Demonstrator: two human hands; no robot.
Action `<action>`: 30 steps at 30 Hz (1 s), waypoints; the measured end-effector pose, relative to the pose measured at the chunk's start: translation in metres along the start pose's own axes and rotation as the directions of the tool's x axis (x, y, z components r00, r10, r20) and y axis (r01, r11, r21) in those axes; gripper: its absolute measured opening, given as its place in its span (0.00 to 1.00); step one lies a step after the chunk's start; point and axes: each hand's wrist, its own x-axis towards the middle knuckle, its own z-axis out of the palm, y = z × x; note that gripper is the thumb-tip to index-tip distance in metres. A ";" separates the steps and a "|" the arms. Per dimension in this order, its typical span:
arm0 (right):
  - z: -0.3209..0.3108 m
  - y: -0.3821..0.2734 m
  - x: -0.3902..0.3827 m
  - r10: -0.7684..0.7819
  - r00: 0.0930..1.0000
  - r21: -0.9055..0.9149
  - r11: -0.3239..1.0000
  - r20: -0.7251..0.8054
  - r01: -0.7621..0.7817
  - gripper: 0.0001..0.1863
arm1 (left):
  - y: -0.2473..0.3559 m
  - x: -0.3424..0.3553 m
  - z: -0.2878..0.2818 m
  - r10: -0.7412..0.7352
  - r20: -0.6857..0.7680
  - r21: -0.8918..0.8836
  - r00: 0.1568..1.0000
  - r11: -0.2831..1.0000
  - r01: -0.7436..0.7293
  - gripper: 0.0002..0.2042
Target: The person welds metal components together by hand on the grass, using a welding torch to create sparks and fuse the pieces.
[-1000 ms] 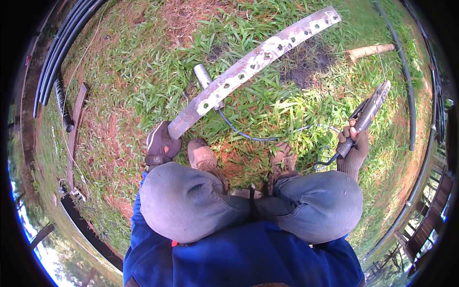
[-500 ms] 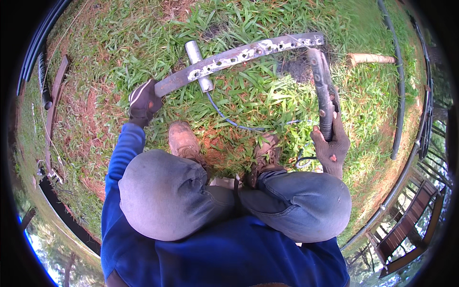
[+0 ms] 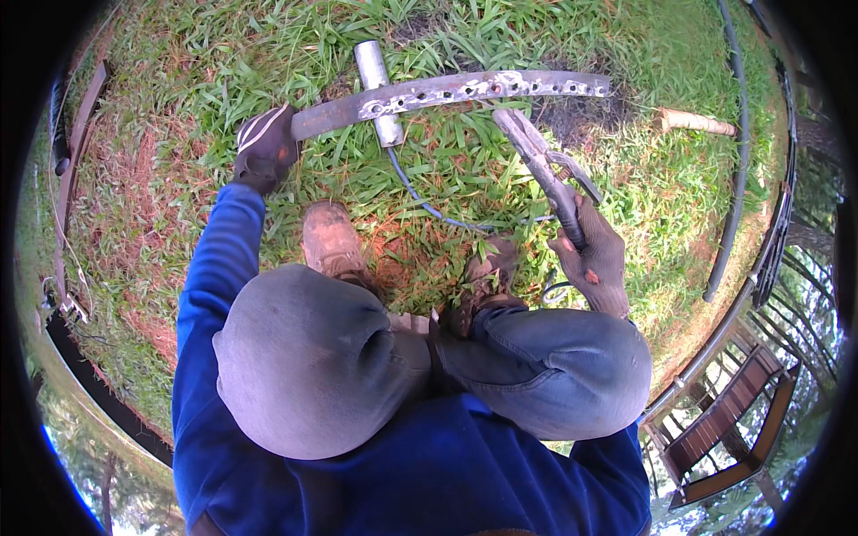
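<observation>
My left hand (image 3: 266,150), in a dark glove with pale stripes, is closed round the left end of a long flat metal bar (image 3: 331,118). The bar has a row of several holes and whitish patches along it. It lies across a short silver pipe (image 3: 370,64) on the grass. In my right hand (image 3: 597,259), whose brown knit glove is torn, is a dark welding electrode holder (image 3: 540,168) with a lever on its side. Its jaw end points up and left, just below the bar's middle. I cannot make out a rod in it.
A blue-grey cable (image 3: 418,198) runs from the pipe toward my right boot (image 3: 489,271). A cut wooden stick (image 3: 695,121) and a black hose (image 3: 736,179) lie to the right. On the left is a brown metal strip (image 3: 79,152). Blackened grass (image 3: 585,116) shows by the bar's right end.
The electrode holder has swung left and tilted, its tip now under the bar's middle. The thin rod seen at its tip before no longer shows. My left hand keeps its grip.
</observation>
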 end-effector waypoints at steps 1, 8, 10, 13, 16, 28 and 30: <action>0.002 0.002 0.001 0.001 1.000 -0.004 1.000 0.003 -0.001 0.44 | 0.001 0.000 -0.003 0.008 -0.006 -0.020 1.000 1.000 -0.009 0.12; 0.006 0.005 0.008 -0.133 0.989 -0.047 0.990 -0.068 0.130 0.44 | -0.004 0.001 0.003 0.035 -0.031 -0.023 0.999 0.999 -0.036 0.11; 0.005 0.001 0.009 -0.127 0.990 -0.050 0.991 -0.066 0.124 0.44 | -0.002 0.001 0.002 0.029 -0.031 -0.032 0.999 0.999 -0.030 0.11; 0.004 -0.002 0.009 -0.107 0.993 -0.072 0.992 -0.048 0.103 0.45 | -0.003 0.002 0.002 0.022 -0.025 -0.038 0.999 0.999 -0.023 0.11; 0.008 0.010 0.008 -0.123 0.990 -0.099 0.988 -0.074 0.115 0.45 | -0.003 0.003 0.001 0.021 -0.014 -0.040 1.000 0.999 -0.021 0.11; 0.009 0.016 0.010 -0.167 0.982 -0.117 0.981 -0.089 0.156 0.47 | 0.010 0.008 -0.008 -0.005 0.053 -0.016 0.999 1.000 0.006 0.11; 0.007 0.012 0.011 -0.156 0.984 -0.116 0.982 -0.084 0.146 0.47 | 0.008 0.006 -0.005 -0.020 0.044 -0.036 0.999 0.999 0.022 0.12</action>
